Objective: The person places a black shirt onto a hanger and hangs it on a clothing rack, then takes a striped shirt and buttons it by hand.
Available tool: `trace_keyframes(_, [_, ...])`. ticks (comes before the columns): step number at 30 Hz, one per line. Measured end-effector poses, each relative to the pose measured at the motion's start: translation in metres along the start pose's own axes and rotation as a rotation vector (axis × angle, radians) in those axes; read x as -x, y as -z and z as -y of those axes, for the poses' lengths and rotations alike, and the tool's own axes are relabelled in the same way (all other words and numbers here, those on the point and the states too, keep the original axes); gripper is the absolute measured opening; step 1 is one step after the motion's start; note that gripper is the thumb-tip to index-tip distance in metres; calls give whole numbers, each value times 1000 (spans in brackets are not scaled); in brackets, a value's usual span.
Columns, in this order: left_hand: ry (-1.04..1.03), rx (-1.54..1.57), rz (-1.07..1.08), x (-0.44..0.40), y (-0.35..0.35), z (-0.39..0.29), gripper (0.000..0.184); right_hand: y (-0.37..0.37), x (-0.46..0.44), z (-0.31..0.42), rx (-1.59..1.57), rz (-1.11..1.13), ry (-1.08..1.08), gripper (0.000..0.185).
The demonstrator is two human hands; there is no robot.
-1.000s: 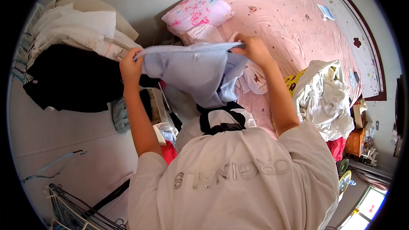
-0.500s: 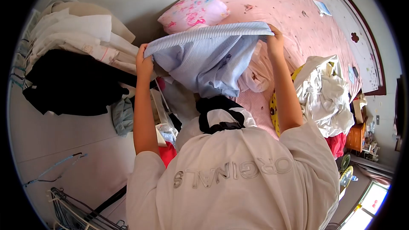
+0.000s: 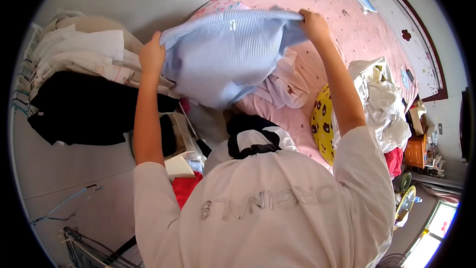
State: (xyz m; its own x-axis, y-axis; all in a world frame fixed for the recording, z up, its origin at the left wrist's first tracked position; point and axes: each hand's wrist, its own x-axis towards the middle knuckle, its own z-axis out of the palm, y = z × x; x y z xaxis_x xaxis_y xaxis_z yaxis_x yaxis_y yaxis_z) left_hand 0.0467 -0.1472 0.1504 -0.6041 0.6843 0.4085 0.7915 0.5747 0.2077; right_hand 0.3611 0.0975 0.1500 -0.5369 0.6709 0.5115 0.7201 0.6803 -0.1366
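Note:
A blue-and-white striped garment [image 3: 225,54] hangs spread between my two hands, over the near left edge of the bed. My left hand [image 3: 152,52] is closed round its left upper corner. The right upper corner is gripped by my right hand [image 3: 314,24]. A small white label shows near the middle of its top edge, and the lower part billows with some blur. Behind it, the flowered pillow [image 3: 218,5] is mostly covered. A crumpled pale pink cloth [image 3: 287,87] lies on the bed just right of the garment.
Clothes hang at the left, white ones [image 3: 84,44] above a black one [image 3: 89,106]. Empty hangers [image 3: 82,248] are at the lower left. On the pink bed [image 3: 347,34], a yellow patterned item [image 3: 323,124] and a white cloth heap [image 3: 382,104] lie at the right.
Both hands have risen and spread wider apart. The striped garment has been lifted and opened out, now covering more of the pillow, and its label faces me again.

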Motion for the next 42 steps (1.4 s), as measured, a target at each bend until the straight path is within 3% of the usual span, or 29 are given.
trace_keyframes(2, [-11,70,-192,5,-1,1,25,-15,-8,-21,-92,-64,39,19])
trace_keyframes(3, [-20,228,-274,6,-6,1,29,0,-6,-13,-158,-140,-46,16])
trace_keyframes(9, [207,402,-39,17,22,-43,31,68,9,-16,-88,-448,-240,11])
trace_keyframes(14, [254,463,217,20,-33,-34,32,22,43,-44,-52,-151,-291,17])
trace_keyframes(17, [127,593,134,41,-50,-33,28,9,69,-56,-158,-99,-228,20])
trace_keyframes(18, [15,750,-28,52,-49,-30,27,20,75,-49,-261,-216,-196,20])
trace_keyframes(21, [81,1250,-297,87,-36,-48,30,45,98,-35,-565,-452,-203,20])
trace_keyframes(23, [175,780,-35,108,-34,-60,33,30,115,-33,-667,-368,-260,24])
trace_keyframes(24, [103,618,59,117,-78,-38,32,7,123,-42,-707,-323,-232,27])
trace_keyframes(25, [121,675,40,120,-79,-33,30,2,126,-34,-882,-294,-338,29])
trace_keyframes(27, [148,800,-17,125,-76,-31,28,-8,132,-42,-948,-332,-382,30])
trace_keyframes(28, [209,937,23,120,-36,-49,26,-5,133,-40,-999,-345,-382,25])
trace_keyframes(31, [148,1102,-33,114,-15,-46,26,11,124,-44,-1105,-508,-387,20])
trace_keyframes(32, [224,1125,17,111,-8,-51,26,23,116,-37,-1130,-542,-421,19])
trace_keyframes(34, [116,829,91,107,-18,-46,26,43,95,-22,-1185,-633,-422,21])
trace_keyframes(36, [41,685,154,112,-42,-33,26,41,87,-33,-1001,-309,-550,22])
trace_keyframes(37, [83,720,311,116,-46,-28,24,37,84,-35,-894,-129,-627,23])
trace_keyframes(39, [163,786,620,126,-49,-22,22,31,90,-26,-457,-24,-563,28])
trace_keyframes(40, [251,817,688,131,-48,-23,22,21,95,-26,-497,-29,-518,34])
trace_keyframes(42, [434,872,832,147,-46,-26,25,7,105,-27,-459,102,-516,30])
